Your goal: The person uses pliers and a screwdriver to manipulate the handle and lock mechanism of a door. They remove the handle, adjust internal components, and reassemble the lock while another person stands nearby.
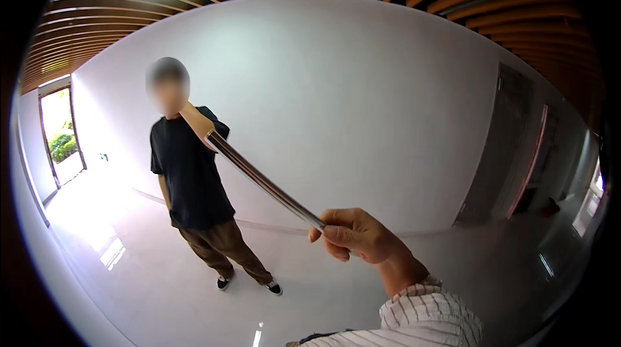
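Right hand (362,237) pinches the near end of a shiny rod (262,180), slanting up toward a person (189,175) in black. Step in hand, I judge: holding it out; the next move calls for steady control. Left hand out of sight, state undetermined. Tan piece (196,123) at the far end: rod or arm, I cannot tell.

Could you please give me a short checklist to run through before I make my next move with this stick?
1. Right hand gripping the stick: ok, fingers closed on its near end.
2. Left hand in view: not ok, it does not show.
3. Stick pointing away from the other person: not ok, it points toward their upper body.
4. Gap between far end and person: cannot tell from this single view.
5. Person's shoes on the floor: ok, both.
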A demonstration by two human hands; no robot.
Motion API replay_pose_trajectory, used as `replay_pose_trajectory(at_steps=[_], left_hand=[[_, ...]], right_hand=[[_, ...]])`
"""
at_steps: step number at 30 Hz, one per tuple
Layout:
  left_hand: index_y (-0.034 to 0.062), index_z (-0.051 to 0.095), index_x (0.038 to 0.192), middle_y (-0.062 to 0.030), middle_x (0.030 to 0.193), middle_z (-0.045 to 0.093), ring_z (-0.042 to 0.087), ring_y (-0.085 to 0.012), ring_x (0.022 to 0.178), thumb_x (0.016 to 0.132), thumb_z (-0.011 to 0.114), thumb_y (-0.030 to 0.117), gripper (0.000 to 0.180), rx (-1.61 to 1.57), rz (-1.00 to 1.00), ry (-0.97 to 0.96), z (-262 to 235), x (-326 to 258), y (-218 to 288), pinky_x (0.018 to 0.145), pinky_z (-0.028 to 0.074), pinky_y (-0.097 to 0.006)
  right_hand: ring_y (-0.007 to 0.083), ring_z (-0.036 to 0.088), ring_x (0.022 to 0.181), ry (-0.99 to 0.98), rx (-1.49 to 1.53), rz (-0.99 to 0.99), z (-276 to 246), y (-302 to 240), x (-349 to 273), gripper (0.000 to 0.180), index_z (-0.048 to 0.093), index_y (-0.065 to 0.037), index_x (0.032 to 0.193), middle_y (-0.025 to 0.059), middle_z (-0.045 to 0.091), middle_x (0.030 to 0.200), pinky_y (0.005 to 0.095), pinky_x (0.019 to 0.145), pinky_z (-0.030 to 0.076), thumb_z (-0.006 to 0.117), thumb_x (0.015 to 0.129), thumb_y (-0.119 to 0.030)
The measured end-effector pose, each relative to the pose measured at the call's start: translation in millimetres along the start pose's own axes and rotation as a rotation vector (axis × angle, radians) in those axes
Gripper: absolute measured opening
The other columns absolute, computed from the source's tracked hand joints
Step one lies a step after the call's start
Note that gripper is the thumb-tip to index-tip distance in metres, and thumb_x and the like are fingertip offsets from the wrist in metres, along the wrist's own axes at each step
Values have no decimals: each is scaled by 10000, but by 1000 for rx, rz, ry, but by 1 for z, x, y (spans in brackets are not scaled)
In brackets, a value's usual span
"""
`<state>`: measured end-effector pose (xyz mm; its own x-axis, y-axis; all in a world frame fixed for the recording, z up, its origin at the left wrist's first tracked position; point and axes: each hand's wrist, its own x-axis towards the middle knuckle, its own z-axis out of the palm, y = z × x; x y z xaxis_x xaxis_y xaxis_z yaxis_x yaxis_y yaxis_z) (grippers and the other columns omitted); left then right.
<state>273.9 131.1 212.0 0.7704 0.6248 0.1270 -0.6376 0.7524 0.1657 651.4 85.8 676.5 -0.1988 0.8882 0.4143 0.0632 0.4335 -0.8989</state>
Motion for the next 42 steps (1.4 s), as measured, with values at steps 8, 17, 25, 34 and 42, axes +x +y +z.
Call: replay_pose_trajectory(at_steps=[8,17,25,34,42], left_hand=[[243,551,1302,0,1254,622,562,-227,1119,833,688,260,490,116,50,255,-53,21,0,1052,393,-454],[156,604,1102,6,846,565,541,-139,663,979,473,372,281,87,199,703,4,62,-35,520,410,-282],[114,489,918,28,732,377,400,-111,639,965,524,216,118,207,525,364,90,76,-18,582,362,-275],[5,475,1338,-95,1119,597,589,-179,1003,910,602,194,485,735,785,455,70,68,86,897,480,-350],[-43,441,1355,-118,1132,597,585,-175,975,989,452,277,487,710,1022,733,107,69,126,915,454,-309]], right_hand=[[86,406,557,439,-158,-590,-48,-29,-36,339,584,-32,1029,-32,431,618,268,558,365,488,1016,-356],[126,341,549,1153,1155,-702,-201,-7,-120,287,385,-103,720,-13,330,624,294,536,353,437,988,-193],[138,304,487,1029,653,294,-43,212,-83,485,288,-165,628,-17,260,549,296,483,300,524,977,-406],[53,302,527,-228,-252,618,75,429,-21,456,419,-68,597,-58,359,550,279,455,225,642,954,-246],[70,264,558,-812,-249,391,149,448,154,433,344,-25,616,-20,300,554,282,460,242,681,876,-107]])
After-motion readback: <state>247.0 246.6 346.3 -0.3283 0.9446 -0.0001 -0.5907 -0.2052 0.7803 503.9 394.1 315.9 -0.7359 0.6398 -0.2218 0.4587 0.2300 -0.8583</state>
